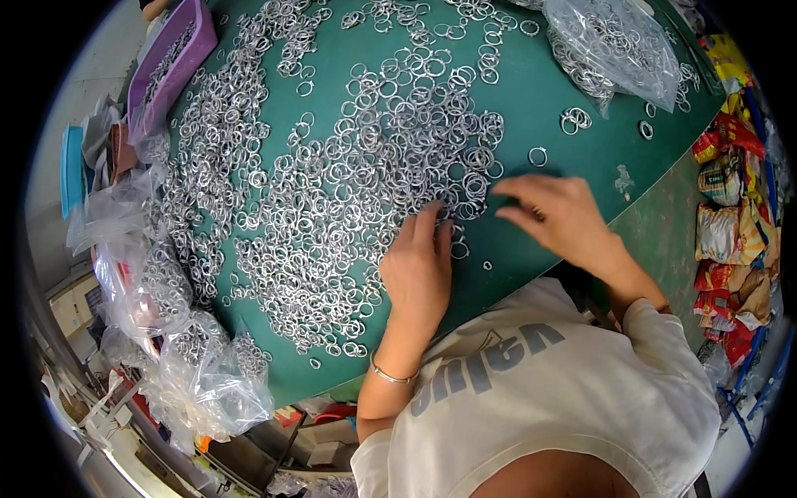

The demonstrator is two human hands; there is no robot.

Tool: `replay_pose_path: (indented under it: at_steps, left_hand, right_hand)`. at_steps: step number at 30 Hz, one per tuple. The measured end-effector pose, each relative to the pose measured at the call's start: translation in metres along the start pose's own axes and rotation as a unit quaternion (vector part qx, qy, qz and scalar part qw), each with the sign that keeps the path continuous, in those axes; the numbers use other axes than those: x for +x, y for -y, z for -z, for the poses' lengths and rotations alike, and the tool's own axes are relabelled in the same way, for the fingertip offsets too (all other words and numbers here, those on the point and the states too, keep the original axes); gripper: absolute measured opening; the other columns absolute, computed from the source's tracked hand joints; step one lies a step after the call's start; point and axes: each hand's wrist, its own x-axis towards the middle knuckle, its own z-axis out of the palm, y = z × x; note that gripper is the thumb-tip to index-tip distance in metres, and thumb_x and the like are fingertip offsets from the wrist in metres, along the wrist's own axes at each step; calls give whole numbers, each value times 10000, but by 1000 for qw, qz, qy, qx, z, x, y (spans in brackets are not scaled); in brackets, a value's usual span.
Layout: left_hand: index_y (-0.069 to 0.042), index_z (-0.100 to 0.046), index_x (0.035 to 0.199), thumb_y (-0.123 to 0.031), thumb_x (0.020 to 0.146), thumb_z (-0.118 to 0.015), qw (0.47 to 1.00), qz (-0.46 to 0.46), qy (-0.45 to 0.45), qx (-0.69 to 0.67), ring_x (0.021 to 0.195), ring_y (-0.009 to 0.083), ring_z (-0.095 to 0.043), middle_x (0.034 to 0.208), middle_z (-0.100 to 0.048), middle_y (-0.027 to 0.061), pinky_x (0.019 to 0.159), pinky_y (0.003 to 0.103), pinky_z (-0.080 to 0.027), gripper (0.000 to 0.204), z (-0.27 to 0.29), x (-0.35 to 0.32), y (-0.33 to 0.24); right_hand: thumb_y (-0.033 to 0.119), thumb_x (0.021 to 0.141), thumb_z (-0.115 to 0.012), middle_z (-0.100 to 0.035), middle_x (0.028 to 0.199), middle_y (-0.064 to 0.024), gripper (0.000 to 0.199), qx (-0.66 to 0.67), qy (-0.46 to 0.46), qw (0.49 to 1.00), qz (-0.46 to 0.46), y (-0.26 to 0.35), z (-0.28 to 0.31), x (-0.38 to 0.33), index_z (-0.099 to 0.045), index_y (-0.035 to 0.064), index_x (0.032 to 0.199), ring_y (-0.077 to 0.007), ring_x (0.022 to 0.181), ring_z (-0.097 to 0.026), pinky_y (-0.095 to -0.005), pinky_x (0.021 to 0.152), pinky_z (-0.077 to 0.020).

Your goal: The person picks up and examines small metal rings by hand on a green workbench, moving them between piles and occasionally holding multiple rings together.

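Note:
A broad heap of small silvery metal rings (332,220) covers the middle of the green table (349,37). At the heap's near right edge is my left hand (418,270), its fingers bent down among the rings. Thumb and forefinger come close together there; what they hold, if anything, is too small to make out. To the right, my right hand (564,216) hovers just beside the heap, forefinger and thumb stretched out and apart, with no ring visible between their tips. A dark spot shows by its curled fingers. One loose ring (538,157) lies beyond this hand.
Clear bags of rings lie at the far right (618,50) and along the left edge (178,332). A purple bin (178,62) with small metal parts stands far left. Colourful packages (722,241) are stacked beyond the table's right edge. A tiny ring (487,266) lies near the front edge.

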Motion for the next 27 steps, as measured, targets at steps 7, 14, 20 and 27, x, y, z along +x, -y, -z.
replay_pose_path:
  at_steps: [7,14,20,27]
  left_hand:
    - [-92,-594,1012,-82,799,-604,998,44,30,46,533,262,-573,754,-599,86,467,359,-438,213,24,-20,19]
    - [-103,-530,1183,-164,821,-603,995,41,19,89,531,281,-582,739,-617,116,454,363,-443,374,17,-4,9]
    - [-79,-634,1040,-107,805,-623,993,55,-16,101,454,232,-507,608,-566,134,454,344,-386,237,32,3,25]
    - [-68,-628,1024,-93,804,-622,999,-15,-32,36,465,229,-505,650,-582,114,453,328,-388,222,25,16,14]
  right_hand:
    - [142,761,-632,-630,781,-73,188,-118,-46,990,-67,-18,1,4,-596,115,943,-286,647,-592,-382,525,-443]
    - [173,773,-630,-612,717,-83,236,-112,31,993,26,14,-16,23,-607,134,1004,-279,598,-590,-376,486,-442]
    - [153,771,-636,-637,763,-68,236,-188,-4,981,-49,-11,1,31,-634,138,1007,-268,618,-595,-363,531,-450]
    - [143,765,-624,-614,733,-70,188,-99,-62,992,43,0,-8,45,-643,121,950,-269,620,-596,-369,511,-455]
